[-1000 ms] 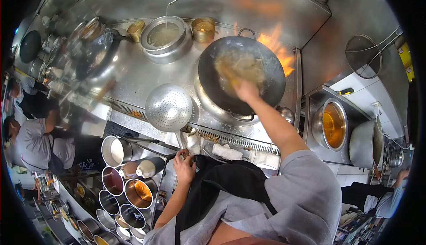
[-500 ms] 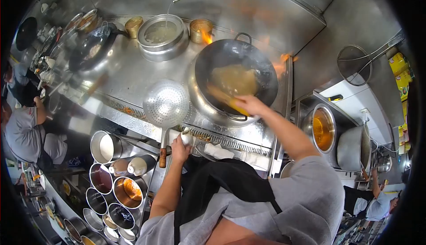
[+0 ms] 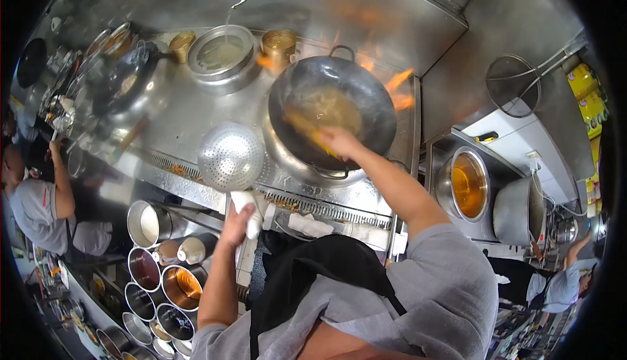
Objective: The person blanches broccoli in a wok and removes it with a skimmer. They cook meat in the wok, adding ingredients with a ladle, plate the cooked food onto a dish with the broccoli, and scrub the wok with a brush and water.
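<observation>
A large black wok (image 3: 379, 115) sits on the burner with cloudy, brownish liquid (image 3: 333, 109) in it. My right hand (image 3: 339, 143) is closed round a yellowish brush (image 3: 304, 128), blurred by motion, whose far end reaches into the wok. My left hand (image 3: 236, 224) grips a white cloth (image 3: 247, 213) at the counter's front edge, just below a perforated ladle (image 3: 231, 157). The ladle's handle is mostly hidden by the cloth and hand.
Flames (image 3: 400, 91) rise behind the wok. A water pot (image 3: 222, 76) and a brass-coloured tin (image 3: 279, 46) stand at the back. Sauce pots (image 3: 145, 268) are at lower left, an oil bowl (image 3: 469, 184) at right. Co-workers (image 3: 42, 210) stand at both sides.
My left hand has taken hold of the white cloth and moved left to the ladle's handle. My right hand still moves the brush in the wok. The camera view has shifted.
</observation>
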A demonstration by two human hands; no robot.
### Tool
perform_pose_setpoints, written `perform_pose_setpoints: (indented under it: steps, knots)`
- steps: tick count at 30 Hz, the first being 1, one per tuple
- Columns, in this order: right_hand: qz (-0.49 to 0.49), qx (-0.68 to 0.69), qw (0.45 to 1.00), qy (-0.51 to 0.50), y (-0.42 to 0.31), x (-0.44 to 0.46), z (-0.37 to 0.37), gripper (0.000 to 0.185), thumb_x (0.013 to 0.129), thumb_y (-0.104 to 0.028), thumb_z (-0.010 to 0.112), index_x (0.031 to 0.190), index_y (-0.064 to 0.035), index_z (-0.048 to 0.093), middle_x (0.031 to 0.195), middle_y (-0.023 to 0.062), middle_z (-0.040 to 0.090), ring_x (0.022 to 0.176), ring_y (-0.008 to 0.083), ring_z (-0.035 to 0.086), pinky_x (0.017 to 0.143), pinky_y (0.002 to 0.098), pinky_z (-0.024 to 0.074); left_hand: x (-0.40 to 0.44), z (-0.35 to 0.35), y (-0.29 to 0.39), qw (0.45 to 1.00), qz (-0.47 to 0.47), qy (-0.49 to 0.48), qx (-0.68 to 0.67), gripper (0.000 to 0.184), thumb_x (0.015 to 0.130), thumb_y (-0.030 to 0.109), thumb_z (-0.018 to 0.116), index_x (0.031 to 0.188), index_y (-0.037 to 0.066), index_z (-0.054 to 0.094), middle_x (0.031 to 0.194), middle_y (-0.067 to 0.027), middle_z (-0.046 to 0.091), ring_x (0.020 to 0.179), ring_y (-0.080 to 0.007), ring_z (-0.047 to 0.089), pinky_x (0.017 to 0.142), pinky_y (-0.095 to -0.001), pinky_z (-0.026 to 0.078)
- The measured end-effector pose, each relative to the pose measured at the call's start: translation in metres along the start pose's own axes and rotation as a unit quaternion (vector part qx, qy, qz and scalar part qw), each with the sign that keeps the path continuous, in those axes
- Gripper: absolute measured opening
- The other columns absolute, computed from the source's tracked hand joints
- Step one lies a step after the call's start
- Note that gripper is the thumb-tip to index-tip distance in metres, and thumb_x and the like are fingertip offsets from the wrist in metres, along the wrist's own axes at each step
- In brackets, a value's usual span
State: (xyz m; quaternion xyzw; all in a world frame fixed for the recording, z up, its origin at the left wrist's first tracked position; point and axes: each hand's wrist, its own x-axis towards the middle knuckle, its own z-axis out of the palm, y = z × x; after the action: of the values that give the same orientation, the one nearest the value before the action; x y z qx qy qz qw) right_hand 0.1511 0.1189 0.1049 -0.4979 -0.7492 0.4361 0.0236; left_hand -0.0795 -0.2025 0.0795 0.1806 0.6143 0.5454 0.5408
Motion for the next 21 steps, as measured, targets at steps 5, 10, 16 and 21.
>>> perform_pose_setpoints:
  steps: [5,10,16,21]
  knots:
    - [0.054,-0.132,0.978,-0.150,0.040,-0.067,-0.106,0.045,0.090,-0.041,0.064,0.132,-0.0243,0.061,0.099,0.0117,0.072,0.057,0.0179,0.062,0.051,0.0344,0.0535,-0.009,0.074,-0.002,0.984,-0.119,0.037,-0.129,0.044,0.100,0.040,0.048,0.126,0.005,0.052,0.106,-0.0096,0.063,0.089,-0.0217,0.063,0.077,-0.0386,0.053]
    - [0.089,-0.300,0.943,-0.110,0.059,0.068,-0.163,0.038,0.089,-0.030,0.063,0.122,-0.0136,0.067,0.104,0.0088,0.072,0.059,0.0177,0.063,0.050,0.0368,0.0520,0.041,0.172,0.001,0.995,-0.073,-0.056,-0.046,0.050,0.100,0.050,0.045,0.126,0.007,0.049,0.103,-0.0092,0.062,0.088,-0.0223,0.065,0.074,-0.0504,0.054]
    - [0.054,-0.199,0.969,0.137,0.027,0.047,-0.004,0.050,0.093,-0.050,0.050,0.140,-0.0295,0.051,0.127,0.0130,0.062,0.113,0.0357,0.060,0.094,0.0463,0.0482,0.078,0.233,-0.013,0.996,-0.068,0.051,-0.012,0.039,0.085,0.016,0.067,0.113,-0.001,0.047,0.100,-0.0114,0.060,0.079,-0.0209,0.060,0.069,-0.0352,0.052]
    - [0.013,-0.225,0.974,-0.008,0.016,-0.056,-0.031,0.053,0.092,-0.048,0.051,0.138,-0.0228,0.052,0.126,0.0147,0.062,0.113,0.0339,0.061,0.095,0.0440,0.0480,0.092,0.175,0.022,0.986,0.109,0.123,-0.041,0.030,0.078,0.005,0.063,0.105,-0.004,0.056,0.097,-0.0138,0.063,0.086,-0.0221,0.061,0.076,-0.0362,0.051]
